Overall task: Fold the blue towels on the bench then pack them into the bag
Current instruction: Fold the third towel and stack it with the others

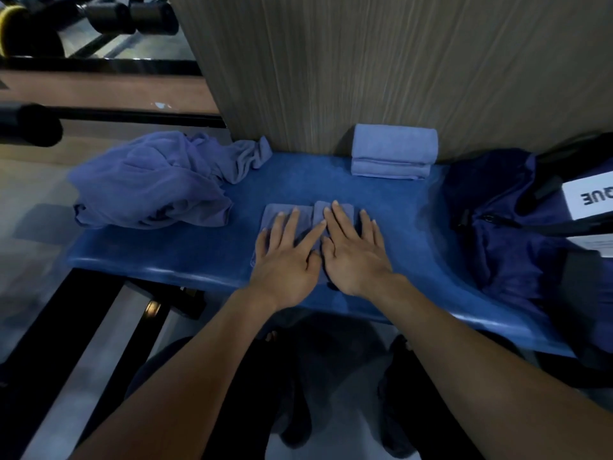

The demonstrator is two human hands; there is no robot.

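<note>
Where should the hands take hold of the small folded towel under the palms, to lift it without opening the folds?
Probably the two short ends of the small folded towel, left hand coming from the left, right hand from the right. It lies flat on the bench, so the fingers can slide under each end while thumbs press on top, keeping the layers together.

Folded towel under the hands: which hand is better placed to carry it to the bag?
Probably the right hand. It lies flat on the towel on the side toward the bag, at the bench's right end. The left hand is farther away.
</note>
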